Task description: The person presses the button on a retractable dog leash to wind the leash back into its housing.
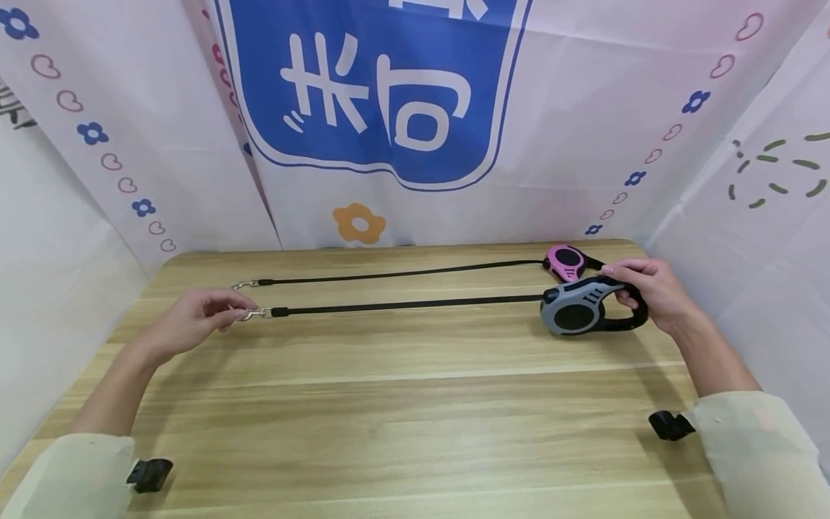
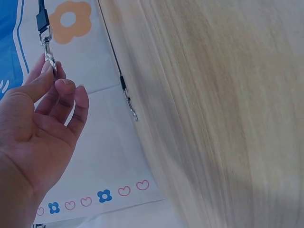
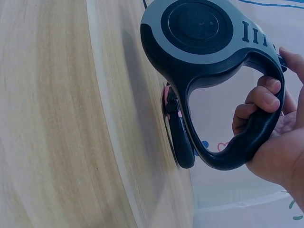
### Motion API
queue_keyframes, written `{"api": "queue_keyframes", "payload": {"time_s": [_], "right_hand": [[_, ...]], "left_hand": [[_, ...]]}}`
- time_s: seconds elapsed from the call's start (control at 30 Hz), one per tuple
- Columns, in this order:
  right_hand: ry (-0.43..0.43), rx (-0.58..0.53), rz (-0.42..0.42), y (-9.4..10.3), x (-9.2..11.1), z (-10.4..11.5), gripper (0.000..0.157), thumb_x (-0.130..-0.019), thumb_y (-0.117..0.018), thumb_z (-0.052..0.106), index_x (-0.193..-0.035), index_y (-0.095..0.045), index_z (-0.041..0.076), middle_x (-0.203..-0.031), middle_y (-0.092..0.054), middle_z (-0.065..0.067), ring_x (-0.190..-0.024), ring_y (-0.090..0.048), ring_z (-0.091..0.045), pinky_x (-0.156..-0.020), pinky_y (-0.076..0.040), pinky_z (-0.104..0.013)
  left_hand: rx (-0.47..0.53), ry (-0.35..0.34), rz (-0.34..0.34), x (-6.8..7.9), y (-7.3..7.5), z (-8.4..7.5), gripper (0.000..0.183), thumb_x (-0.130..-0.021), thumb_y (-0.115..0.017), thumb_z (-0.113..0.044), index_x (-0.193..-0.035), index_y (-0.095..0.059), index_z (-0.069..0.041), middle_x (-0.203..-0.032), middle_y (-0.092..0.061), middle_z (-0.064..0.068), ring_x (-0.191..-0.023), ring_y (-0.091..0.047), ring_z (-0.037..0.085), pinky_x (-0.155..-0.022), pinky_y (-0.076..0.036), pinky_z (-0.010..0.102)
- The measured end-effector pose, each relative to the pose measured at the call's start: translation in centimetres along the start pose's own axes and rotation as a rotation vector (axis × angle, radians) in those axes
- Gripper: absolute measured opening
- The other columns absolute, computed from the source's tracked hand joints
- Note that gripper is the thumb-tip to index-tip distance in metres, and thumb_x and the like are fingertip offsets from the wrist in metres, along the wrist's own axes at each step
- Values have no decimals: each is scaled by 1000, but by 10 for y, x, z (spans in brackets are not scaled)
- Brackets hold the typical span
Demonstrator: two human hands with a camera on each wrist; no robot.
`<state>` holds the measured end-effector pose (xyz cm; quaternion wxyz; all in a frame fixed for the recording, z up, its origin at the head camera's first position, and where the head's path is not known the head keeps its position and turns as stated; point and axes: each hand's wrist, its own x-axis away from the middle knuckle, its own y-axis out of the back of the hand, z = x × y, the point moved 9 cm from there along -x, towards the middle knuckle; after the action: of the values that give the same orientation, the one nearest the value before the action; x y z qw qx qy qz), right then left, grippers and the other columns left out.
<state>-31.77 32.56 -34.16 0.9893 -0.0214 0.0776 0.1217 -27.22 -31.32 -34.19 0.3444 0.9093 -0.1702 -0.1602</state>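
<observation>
My right hand (image 1: 651, 288) grips the black loop handle of a grey retractable dog leash (image 1: 575, 308), fingers wrapped through the loop and thumb up by the button in the right wrist view. From its casing a black cord (image 1: 415, 305) runs left, stretched straight above the table. At the cord's other end, my left hand (image 1: 202, 317) pinches the silver snap hook (image 2: 49, 56) between thumb and fingertips. Behind lies a pink retractable leash (image 1: 563, 262) with its black cord drawn out to the left, ending in another silver snap hook (image 2: 130, 107).
The wooden table (image 1: 415, 432) reaches a white printed curtain (image 1: 558, 144) at the back, with similar white sheets at both sides. Black wrist devices (image 1: 150, 475) stick out from both pale sleeves (image 1: 752, 447).
</observation>
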Motion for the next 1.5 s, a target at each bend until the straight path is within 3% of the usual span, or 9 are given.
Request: {"api": "queue_keyframes", "payload": {"time_s": [0.5, 0.83, 1.5], "right_hand": [[-6, 4, -2, -1, 2, -2, 29, -104, -56, -4, -95, -82, 6, -81, -74, 0, -50, -50, -6, -46, -39, -20], [-32, 35, 7, -8, -4, -7, 30, -104, -57, -2, -95, -83, 11, -81, -73, 2, -51, -48, -7, -47, -38, -22], [-42, 61, -7, -15, -9, -7, 31, -103, -60, -1, -89, -83, 14, -71, -67, 4, -50, -48, -4, -46, -41, -17]], "left_hand": [[17, 15, -1, -2, -1, 0, 17, -101, -61, 6, -113, -73, 2, -80, -62, 7, -64, -52, 21, -52, -44, 33], [21, 45, 4, -2, -3, 3, 18, -101, -61, 6, -114, -72, 3, -78, -59, 6, -65, -52, 20, -53, -44, 31], [16, 64, 18, -3, -5, -1, 18, -101, -60, 5, -114, -72, 3, -78, -58, 6, -66, -51, 21, -54, -45, 31]]}}
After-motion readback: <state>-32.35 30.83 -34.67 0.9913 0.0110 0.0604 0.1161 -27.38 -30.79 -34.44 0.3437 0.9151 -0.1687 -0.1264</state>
